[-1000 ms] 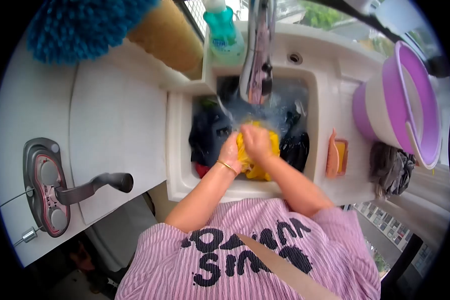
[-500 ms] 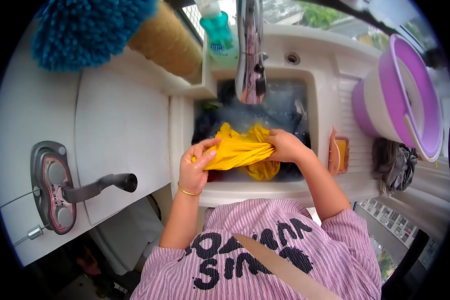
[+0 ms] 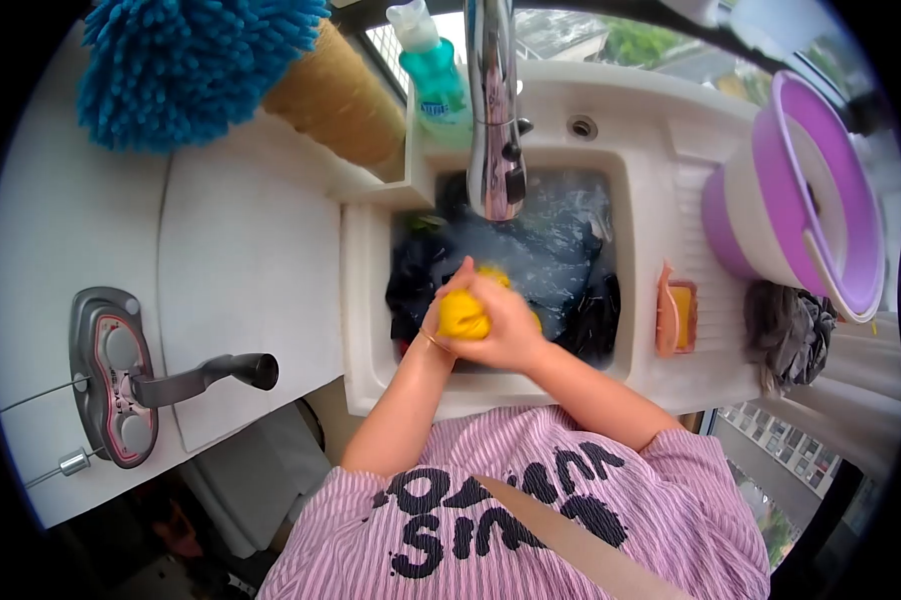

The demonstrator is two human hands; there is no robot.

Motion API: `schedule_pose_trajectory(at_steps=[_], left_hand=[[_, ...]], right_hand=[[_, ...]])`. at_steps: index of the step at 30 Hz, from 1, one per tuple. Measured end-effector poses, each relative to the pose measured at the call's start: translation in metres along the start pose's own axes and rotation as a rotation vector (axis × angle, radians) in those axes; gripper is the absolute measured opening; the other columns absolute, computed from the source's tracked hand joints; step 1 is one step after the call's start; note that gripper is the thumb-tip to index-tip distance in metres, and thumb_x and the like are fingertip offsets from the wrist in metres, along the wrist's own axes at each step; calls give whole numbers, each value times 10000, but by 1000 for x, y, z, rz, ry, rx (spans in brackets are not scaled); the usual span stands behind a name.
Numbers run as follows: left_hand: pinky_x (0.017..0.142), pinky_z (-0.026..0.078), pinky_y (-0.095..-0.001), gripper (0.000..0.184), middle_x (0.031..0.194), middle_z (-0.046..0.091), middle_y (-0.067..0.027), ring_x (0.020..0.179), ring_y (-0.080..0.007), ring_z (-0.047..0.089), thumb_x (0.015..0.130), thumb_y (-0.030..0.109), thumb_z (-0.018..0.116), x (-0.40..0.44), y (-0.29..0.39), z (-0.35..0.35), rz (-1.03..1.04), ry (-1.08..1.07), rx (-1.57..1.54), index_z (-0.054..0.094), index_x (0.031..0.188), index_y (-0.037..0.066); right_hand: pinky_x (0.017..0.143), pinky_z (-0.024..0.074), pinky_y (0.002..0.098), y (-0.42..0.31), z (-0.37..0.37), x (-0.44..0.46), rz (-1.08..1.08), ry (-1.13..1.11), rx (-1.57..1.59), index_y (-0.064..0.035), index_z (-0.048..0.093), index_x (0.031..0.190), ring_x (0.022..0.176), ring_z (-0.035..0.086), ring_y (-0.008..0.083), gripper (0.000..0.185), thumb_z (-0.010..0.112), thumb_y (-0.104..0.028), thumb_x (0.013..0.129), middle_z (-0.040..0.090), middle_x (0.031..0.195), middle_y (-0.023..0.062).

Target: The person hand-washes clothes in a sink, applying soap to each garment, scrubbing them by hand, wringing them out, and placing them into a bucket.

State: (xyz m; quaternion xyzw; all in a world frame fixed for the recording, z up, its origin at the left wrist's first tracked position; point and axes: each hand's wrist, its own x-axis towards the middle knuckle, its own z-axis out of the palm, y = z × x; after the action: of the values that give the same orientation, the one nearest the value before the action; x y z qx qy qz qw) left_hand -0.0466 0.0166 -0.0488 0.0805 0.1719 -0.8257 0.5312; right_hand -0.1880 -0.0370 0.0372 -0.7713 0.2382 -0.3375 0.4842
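A wet yellow cloth (image 3: 465, 316) is bunched into a tight wad between my two hands, just over the sink water. My right hand (image 3: 509, 328) is closed round its right side and top. My left hand (image 3: 451, 287), with a thin bangle at the wrist, presses against the wad from the left; its fingers are partly hidden by the cloth and my other hand. Beneath them, dark clothes (image 3: 419, 285) soak in cloudy water inside the white sink (image 3: 624, 300).
The chrome faucet (image 3: 496, 150) hangs over the sink's back. Behind it stands a green pump bottle (image 3: 438, 85). To the right are a soap dish (image 3: 679, 315), a purple-and-white bucket (image 3: 741, 215) and a grey cloth (image 3: 791, 335). A white counter (image 3: 251, 290) lies left.
The yellow cloth was stretched out between my separated hands; now it is gathered into a wad. My hands have come together, the left moving right and the right moving left.
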Motion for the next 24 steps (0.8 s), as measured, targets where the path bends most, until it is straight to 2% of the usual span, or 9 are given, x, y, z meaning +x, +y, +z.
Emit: schedule_pose_trajectory(at_steps=[3, 9, 11, 13, 14, 16, 19, 22, 24], left_hand=[[861, 573, -414, 483, 1069, 729, -105, 932, -256, 705, 1030, 506, 579, 16, -17, 56, 94, 327, 309, 667, 1186, 58], [844, 572, -416, 453, 1054, 732, -93, 917, -257, 705, 1047, 485, 542, 24, -8, 26, 64, 223, 243, 663, 1207, 78], [862, 572, -419, 418, 1081, 729, -86, 947, -257, 705, 1044, 461, 558, 26, -18, 6, 118, 140, 208, 663, 1210, 91], [909, 567, -417, 329, 1140, 711, -59, 1021, -244, 696, 1036, 397, 585, 30, -30, 1, 445, 569, 271, 663, 1203, 125], [960, 552, -395, 284, 1193, 692, -47, 1081, -227, 683, 1032, 342, 596, 26, -36, 7, 364, 546, 227, 657, 1202, 123], [960, 552, -394, 300, 1157, 704, -55, 1078, -225, 687, 1028, 340, 602, 22, -39, 8, 381, 540, 263, 657, 1195, 97], [1013, 533, -450, 314, 1177, 703, -90, 1134, -262, 672, 1033, 336, 574, 3, -39, 31, 385, 480, 514, 649, 1225, 100], [1005, 539, -444, 315, 1147, 708, -102, 1080, -273, 697, 1044, 316, 561, 8, -25, -13, 262, 484, 295, 639, 1217, 65], [934, 575, -404, 204, 1103, 712, -83, 1037, -234, 713, 979, 165, 676, 6, -41, 27, 389, 587, 498, 649, 1130, 30]], right_hand=[[766, 545, 411, -6, 21, -14, -68, -78, -176, -62, 617, 1056, 895, 666, 339, 451, 837, -268, 721, 647, 929, 164], [728, 560, 406, 1, 25, -19, -328, -105, -229, -47, 635, 1080, 810, 677, 336, 528, 845, -326, 683, 651, 905, 149], [697, 559, 408, 33, 24, -15, -218, 45, -441, -35, 652, 1100, 760, 681, 329, 534, 827, -305, 675, 667, 861, 139], [635, 539, 471, 55, 10, 3, 160, 247, -420, -80, 638, 858, 713, 668, 383, 304, 777, -306, 711, 669, 777, 158], [633, 533, 493, 65, 1, 3, 293, 217, -404, -78, 594, 783, 732, 666, 399, 305, 773, -317, 721, 668, 793, 171], [646, 533, 493, 57, 1, 3, 266, 164, -416, -79, 609, 796, 732, 671, 389, 298, 771, -321, 731, 667, 791, 174], [632, 532, 458, 19, 17, -2, -63, 124, -288, -70, 644, 813, 697, 653, 421, 293, 785, -317, 743, 655, 763, 209], [708, 558, 450, 83, 12, -7, 318, 182, -377, -83, 699, 851, 758, 695, 403, 285, 762, -356, 796, 662, 749, 206], [732, 554, 400, 119, -8, -10, 553, 81, 24, -53, 705, 1046, 806, 706, 362, 307, 732, -300, 866, 698, 876, 203]])
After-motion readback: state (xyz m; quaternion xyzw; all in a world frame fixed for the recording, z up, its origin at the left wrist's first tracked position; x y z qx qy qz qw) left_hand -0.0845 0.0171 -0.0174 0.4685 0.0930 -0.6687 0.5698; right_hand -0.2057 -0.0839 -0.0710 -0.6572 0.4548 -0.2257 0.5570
